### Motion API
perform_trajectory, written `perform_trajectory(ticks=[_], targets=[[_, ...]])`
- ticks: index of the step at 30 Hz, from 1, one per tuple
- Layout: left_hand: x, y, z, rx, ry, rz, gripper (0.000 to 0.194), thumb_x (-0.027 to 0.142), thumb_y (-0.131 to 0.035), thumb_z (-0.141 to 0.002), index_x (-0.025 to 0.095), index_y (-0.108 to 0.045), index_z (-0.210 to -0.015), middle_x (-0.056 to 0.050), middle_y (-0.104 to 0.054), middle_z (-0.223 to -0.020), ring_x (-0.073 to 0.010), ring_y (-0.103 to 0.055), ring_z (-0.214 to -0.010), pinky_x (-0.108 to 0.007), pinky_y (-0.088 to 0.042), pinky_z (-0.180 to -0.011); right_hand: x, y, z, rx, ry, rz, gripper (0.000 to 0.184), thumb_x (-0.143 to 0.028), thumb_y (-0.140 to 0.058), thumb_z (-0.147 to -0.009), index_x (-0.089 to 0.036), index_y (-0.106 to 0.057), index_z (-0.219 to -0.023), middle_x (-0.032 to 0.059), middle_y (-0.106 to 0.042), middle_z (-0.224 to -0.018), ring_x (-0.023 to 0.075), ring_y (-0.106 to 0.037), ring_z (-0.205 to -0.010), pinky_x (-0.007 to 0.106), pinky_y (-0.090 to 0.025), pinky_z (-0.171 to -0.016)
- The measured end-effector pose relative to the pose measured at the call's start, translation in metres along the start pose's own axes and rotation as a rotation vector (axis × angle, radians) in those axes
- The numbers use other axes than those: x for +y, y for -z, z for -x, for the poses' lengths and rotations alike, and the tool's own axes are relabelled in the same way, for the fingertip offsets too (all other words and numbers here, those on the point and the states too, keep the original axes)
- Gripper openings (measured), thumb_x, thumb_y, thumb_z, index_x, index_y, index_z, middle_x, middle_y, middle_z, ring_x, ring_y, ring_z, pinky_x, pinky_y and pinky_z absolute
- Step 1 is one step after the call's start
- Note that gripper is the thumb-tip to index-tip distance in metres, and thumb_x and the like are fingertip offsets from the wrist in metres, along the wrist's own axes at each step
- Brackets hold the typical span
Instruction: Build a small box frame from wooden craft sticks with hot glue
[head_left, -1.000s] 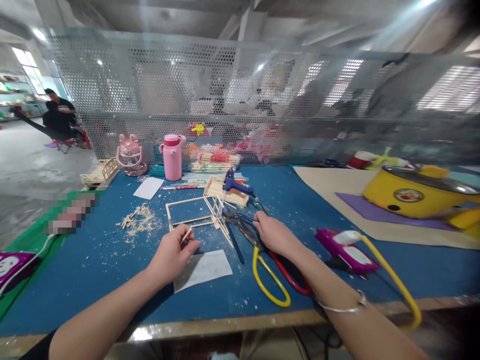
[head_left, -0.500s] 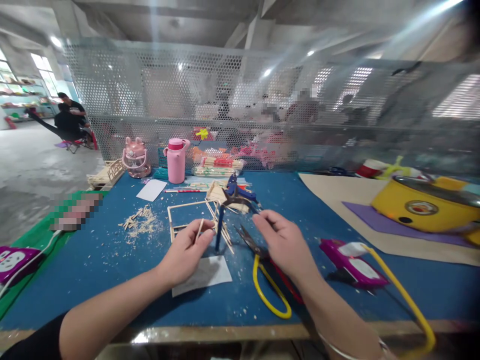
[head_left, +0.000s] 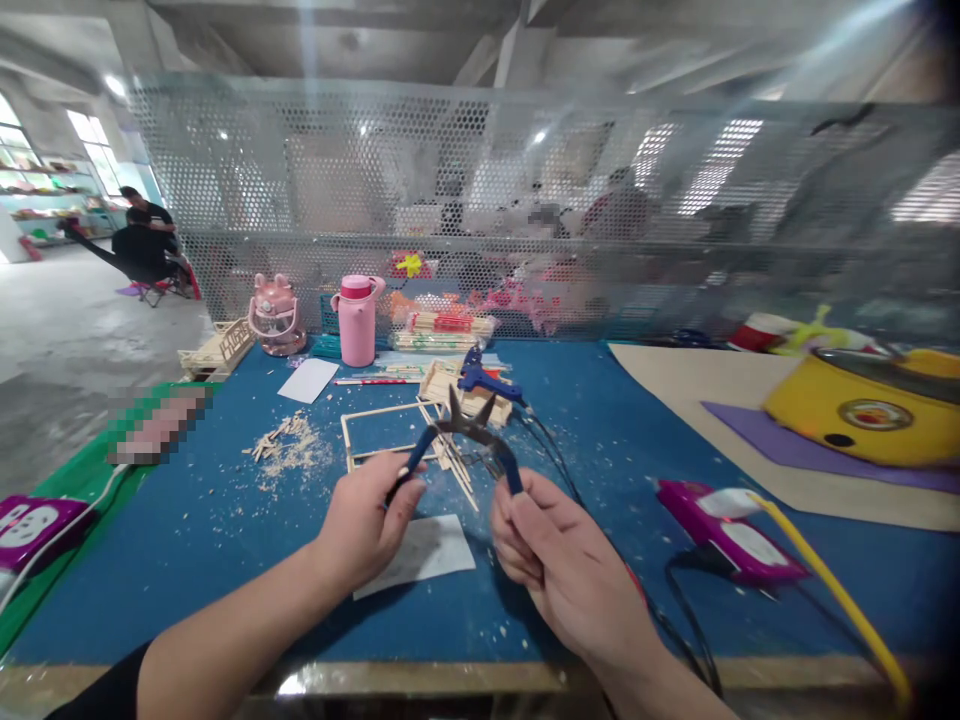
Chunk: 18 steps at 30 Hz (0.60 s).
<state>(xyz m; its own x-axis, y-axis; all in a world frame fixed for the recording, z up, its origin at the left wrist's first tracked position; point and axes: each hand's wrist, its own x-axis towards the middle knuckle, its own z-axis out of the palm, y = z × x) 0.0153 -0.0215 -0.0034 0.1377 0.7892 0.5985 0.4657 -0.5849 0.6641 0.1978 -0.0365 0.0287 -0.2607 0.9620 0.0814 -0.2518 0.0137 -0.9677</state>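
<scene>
Both hands are on a pair of pliers [head_left: 471, 428] with blue handles, its jaws spread wide and pointing away from me. My left hand [head_left: 371, 515] is closed around the left handle, and my right hand [head_left: 562, 560] grips the right one. Behind the pliers lies a rectangular frame of thin wooden sticks [head_left: 386, 411], with loose sticks [head_left: 459, 465] at its right end. Under my left hand's fingertips, on the tabletop, is a white paper sheet [head_left: 439, 553]. A blue glue gun [head_left: 484, 376] rests on a small wooden piece [head_left: 442, 384] farther back.
Wood scraps [head_left: 289, 440] are scattered left of the frame. Toward the back stand a pink bottle [head_left: 357, 325], a clear pink jug [head_left: 276, 320] and bundled sticks [head_left: 442, 330]. At right are a purple power strip [head_left: 727, 535] with cables and a yellow pot [head_left: 840, 415]. A perforated metal screen [head_left: 337, 180] borders the table.
My left hand has come onto the pliers' left handle; the thin stick it pinched no longer shows clearly. The pliers turned so the jaws point away. The yellow-handled cutters are no longer visible beside my right hand.
</scene>
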Motion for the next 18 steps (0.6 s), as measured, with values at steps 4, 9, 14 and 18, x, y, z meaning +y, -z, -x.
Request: perform_trajectory(ticks=[4,9,14,18], targets=[[0.011,-0.009,0.005,-0.289,0.030,0.116,0.019,0.028,-0.038,-0.090,0.019,-0.054,-0.088,-0.003,-0.061,-0.072,-0.0132,-0.055,-0.060,-0.022,-0.039,-0.056,0.013,-0.002,0.003,-0.013,0.099,-0.053,0.031,-0.044,-0.068,-0.071,-0.027,-0.055,-0.094,0.0030,-0.057,-0.091,0.0136,-0.056,-0.078,0.025,-0.048,-0.066],[0.014,-0.018,0.014,-0.460,-0.002,0.120,0.023,0.032,-0.038,-0.090,0.019,-0.057,-0.093,-0.008,-0.067,-0.085,-0.0197,-0.062,-0.073,-0.026,-0.044,-0.063,0.024,0.005,0.008,-0.308,-0.055,-0.001,0.044,-0.036,-0.068,-0.064,-0.025,-0.057,-0.105,0.0092,-0.059,-0.109,0.0256,-0.056,-0.105,0.041,-0.045,-0.089],[0.006,-0.013,0.009,-0.250,0.143,0.207,0.029,0.034,-0.033,-0.093,0.020,-0.055,-0.105,-0.007,-0.065,-0.093,-0.0186,-0.060,-0.084,-0.028,-0.044,-0.074,-0.004,0.020,-0.006,-0.175,0.070,0.237,0.044,-0.025,-0.054,-0.069,-0.026,-0.051,-0.113,0.0090,-0.059,-0.102,0.0257,-0.059,-0.100,0.042,-0.047,-0.087],[-0.003,-0.004,-0.003,-0.040,0.276,0.246,0.032,0.038,-0.032,-0.093,0.018,-0.057,-0.089,0.000,-0.053,-0.065,-0.0132,-0.050,-0.061,-0.024,-0.039,-0.060,-0.029,0.023,-0.023,-0.132,0.205,0.854,0.055,-0.017,-0.050,-0.068,-0.024,-0.047,-0.123,0.0095,-0.058,-0.110,0.0252,-0.054,-0.107,0.044,-0.041,-0.096]])
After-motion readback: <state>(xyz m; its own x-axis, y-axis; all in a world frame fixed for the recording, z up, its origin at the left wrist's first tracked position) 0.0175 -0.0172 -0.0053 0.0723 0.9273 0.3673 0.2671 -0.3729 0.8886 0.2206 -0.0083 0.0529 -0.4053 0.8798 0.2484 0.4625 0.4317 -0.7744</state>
